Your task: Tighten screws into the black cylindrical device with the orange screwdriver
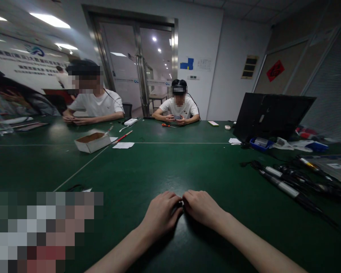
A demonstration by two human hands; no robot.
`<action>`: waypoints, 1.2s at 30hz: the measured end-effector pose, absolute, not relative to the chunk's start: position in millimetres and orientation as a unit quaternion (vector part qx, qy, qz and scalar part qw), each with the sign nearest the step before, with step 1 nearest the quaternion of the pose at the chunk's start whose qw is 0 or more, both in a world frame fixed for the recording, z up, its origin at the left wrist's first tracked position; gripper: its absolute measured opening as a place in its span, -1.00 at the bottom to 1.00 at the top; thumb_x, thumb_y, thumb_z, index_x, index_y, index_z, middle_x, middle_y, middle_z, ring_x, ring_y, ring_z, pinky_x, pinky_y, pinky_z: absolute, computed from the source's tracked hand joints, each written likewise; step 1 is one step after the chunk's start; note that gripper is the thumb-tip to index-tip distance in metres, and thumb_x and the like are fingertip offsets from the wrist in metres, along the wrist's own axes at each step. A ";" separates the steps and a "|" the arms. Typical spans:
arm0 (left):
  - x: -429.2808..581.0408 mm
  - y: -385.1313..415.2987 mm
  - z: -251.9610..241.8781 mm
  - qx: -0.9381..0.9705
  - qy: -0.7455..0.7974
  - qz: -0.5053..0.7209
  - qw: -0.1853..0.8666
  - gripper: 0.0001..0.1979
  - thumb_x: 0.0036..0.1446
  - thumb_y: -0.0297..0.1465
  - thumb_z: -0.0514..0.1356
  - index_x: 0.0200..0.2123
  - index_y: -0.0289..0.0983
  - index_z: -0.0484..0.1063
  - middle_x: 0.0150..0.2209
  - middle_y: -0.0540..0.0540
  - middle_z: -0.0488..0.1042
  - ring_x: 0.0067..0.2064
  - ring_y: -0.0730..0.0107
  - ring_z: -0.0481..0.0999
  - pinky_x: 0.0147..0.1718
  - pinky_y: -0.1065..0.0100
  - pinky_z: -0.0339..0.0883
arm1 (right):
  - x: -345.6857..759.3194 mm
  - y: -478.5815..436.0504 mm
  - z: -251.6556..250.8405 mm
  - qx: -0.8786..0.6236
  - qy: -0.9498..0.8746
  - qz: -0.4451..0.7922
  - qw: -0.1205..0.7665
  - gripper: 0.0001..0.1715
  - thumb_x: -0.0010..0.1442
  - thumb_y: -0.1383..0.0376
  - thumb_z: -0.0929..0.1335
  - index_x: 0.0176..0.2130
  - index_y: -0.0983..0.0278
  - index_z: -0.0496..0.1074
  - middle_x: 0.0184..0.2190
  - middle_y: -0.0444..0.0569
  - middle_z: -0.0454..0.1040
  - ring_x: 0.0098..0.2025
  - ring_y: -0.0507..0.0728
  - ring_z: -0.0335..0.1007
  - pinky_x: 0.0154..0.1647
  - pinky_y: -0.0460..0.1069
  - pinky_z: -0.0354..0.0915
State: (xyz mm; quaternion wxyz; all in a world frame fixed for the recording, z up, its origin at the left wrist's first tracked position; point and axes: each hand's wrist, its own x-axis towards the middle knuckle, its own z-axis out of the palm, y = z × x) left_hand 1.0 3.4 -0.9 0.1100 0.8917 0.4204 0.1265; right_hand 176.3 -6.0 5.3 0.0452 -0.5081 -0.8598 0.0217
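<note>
My left hand [162, 211] rests low over the green table [147, 167], its fingers curled and closed. Just beside it, my right hand [201, 206] is closed too, fingertips meeting those of the left. A small pale and dark spot shows between the fingertips, too little of it to name. The backs of both hands hide whatever is in them.
A white open box [92, 143], a red pencil [123, 136] and a paper scrap [124, 145] lie ahead left. To the right are a black monitor [269, 113], a blue tray [260, 144] and black-and-silver tools with cables [282, 185]. Two people [99, 104] sit across.
</note>
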 end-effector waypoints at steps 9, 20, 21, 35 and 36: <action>1.0 2.7 -1.5 0.887 0.411 0.180 0.111 -0.80 -0.01 -0.66 0.12 -0.37 -0.29 0.43 -0.36 -0.08 0.49 -0.31 0.28 0.46 -0.33 0.38 0.28 | 175.0 -19.2 4.7 -0.427 -0.896 -0.009 0.120 -0.80 0.32 0.42 0.22 -0.12 0.31 0.38 -0.25 -0.02 0.51 -0.31 0.07 0.48 -0.41 -0.07 0.22; -1.1 7.4 -8.1 0.883 0.355 0.285 0.116 -0.77 0.22 -0.49 0.06 -0.39 -0.28 0.50 -0.43 -0.08 0.52 -0.39 0.33 0.48 -0.41 0.41 0.25 | 184.7 -11.2 5.5 -0.460 -0.870 -0.064 0.165 -0.87 0.30 0.43 0.26 -0.19 0.29 0.39 -0.27 -0.03 0.47 -0.37 0.03 0.43 -0.51 -0.11 0.10; -1.3 7.0 -7.8 0.884 0.349 0.289 0.117 -0.77 0.22 -0.47 0.06 -0.37 -0.28 0.51 -0.41 -0.09 0.53 -0.38 0.33 0.48 -0.40 0.41 0.26 | 185.0 -10.4 4.9 -0.462 -0.868 -0.064 0.167 -0.87 0.30 0.42 0.26 -0.20 0.29 0.39 -0.28 -0.04 0.47 -0.38 0.02 0.42 -0.51 -0.11 0.09; -1.4 5.8 -7.6 0.888 0.341 0.299 0.077 -0.75 0.19 -0.52 0.03 -0.36 -0.28 0.52 -0.40 -0.09 0.56 -0.38 0.34 0.50 -0.40 0.41 0.29 | 181.2 -14.7 12.0 -0.475 -0.860 -0.014 0.187 -0.87 0.34 0.27 0.29 -0.19 0.25 0.42 -0.25 -0.09 0.53 -0.33 0.05 0.50 -0.45 -0.09 0.17; -1.4 5.6 -7.1 0.888 0.347 0.291 0.075 -0.75 0.19 -0.52 0.04 -0.36 -0.27 0.52 -0.40 -0.09 0.56 -0.38 0.34 0.50 -0.39 0.41 0.30 | 181.5 -14.8 12.1 -0.476 -0.860 -0.012 0.187 -0.86 0.34 0.28 0.28 -0.19 0.25 0.42 -0.25 -0.08 0.53 -0.32 0.05 0.50 -0.44 -0.08 0.17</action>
